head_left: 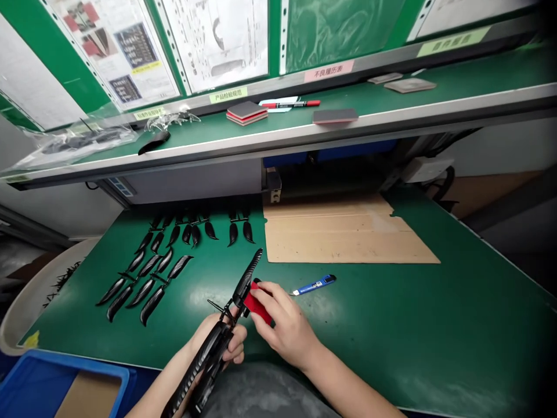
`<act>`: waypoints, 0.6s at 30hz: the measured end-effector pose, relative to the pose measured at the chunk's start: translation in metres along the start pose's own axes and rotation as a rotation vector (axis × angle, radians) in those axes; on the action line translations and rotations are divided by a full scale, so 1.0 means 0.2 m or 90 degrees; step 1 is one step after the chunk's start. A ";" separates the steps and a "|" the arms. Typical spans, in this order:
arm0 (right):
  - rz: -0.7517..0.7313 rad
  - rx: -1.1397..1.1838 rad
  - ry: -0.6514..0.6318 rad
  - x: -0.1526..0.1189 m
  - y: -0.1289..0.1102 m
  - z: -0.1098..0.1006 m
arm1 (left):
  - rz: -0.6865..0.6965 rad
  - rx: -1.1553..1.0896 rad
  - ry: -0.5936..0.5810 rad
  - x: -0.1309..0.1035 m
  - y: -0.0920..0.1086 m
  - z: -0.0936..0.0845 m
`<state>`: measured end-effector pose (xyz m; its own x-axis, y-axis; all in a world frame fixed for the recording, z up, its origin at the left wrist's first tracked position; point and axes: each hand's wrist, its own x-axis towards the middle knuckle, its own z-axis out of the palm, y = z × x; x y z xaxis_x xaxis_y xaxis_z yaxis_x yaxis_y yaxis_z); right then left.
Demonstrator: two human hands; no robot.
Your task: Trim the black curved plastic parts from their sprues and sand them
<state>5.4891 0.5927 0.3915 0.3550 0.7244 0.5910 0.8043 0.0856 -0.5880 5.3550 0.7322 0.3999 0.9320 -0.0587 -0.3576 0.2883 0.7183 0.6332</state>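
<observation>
My left hand (235, 343) is closed around a set of long black blade-shaped moulded parts (200, 355), joined by a thin runner and held up tilted near my body. In my right hand (285, 325), a red sanding pad (263, 311) is pinched between thumb and fingers. The pad lies against the side of the upper blade (248, 273); the exact contact is hidden by the fingers. Beyond my right hand, a blue utility knife (314, 285) rests on the green table (391, 331).
More joined black blades (152, 302) lie in groups at the left. A cardboard sheet (339, 232) covers the back middle. Stacked pads (246, 112) and a red-and-black marker (300, 104) sit on the shelf (200, 136). A blue bin (39, 371) stands at lower left.
</observation>
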 end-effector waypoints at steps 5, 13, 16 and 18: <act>-0.095 -0.067 -0.056 -0.04 -0.04 0.02 | -0.016 -0.014 0.022 0.00 -0.02 0.01; -0.097 -0.079 -0.037 -0.04 -0.03 -0.01 | -0.029 -0.057 0.017 0.00 -0.03 0.00; -0.080 -0.071 -0.032 -0.04 -0.03 -0.01 | -0.047 -0.073 -0.012 0.00 -0.04 -0.02; -0.109 -0.057 -0.068 -0.04 -0.04 -0.01 | -0.049 -0.088 -0.009 0.00 -0.05 -0.03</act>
<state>5.4810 0.5849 0.3919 0.1612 0.7737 0.6127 0.8894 0.1551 -0.4300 5.3514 0.7299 0.3891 0.9119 -0.1263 -0.3904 0.3263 0.8001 0.5033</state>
